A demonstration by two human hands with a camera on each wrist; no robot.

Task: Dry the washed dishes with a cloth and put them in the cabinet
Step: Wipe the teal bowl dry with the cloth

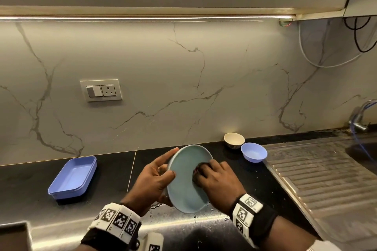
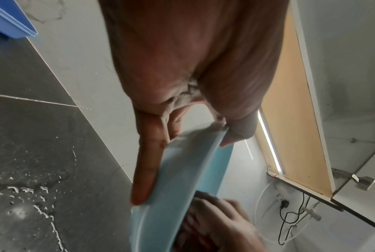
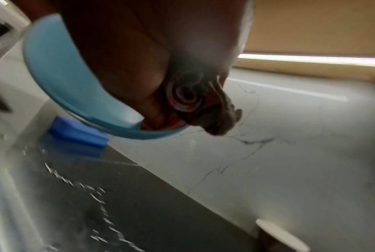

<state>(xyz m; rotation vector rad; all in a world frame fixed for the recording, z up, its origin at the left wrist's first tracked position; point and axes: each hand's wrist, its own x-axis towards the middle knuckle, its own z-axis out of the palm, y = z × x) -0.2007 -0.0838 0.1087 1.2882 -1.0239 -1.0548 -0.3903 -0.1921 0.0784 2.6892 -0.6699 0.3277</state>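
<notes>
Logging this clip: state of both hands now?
Left hand: grips the round light-blue plate by its rim.
Right hand: presses a bunched dark cloth into it.

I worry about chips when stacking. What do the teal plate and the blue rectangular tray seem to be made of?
Teal plate: probably glazed ceramic or melamine, with a matte, even sheen and a thick rounded rim. Blue rectangular tray: likely plastic, with thin walls, a moulded lip and uniform colour.

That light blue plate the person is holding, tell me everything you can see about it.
The plate is round, pale blue-green, matte, with a low raised rim; it looks ceramic. It is held tilted, nearly on edge, above the wet counter in front of the sink. The left hand grips its left rim, thumb on the face. The right hand presses a dark bunched cloth against its inner face.
</notes>
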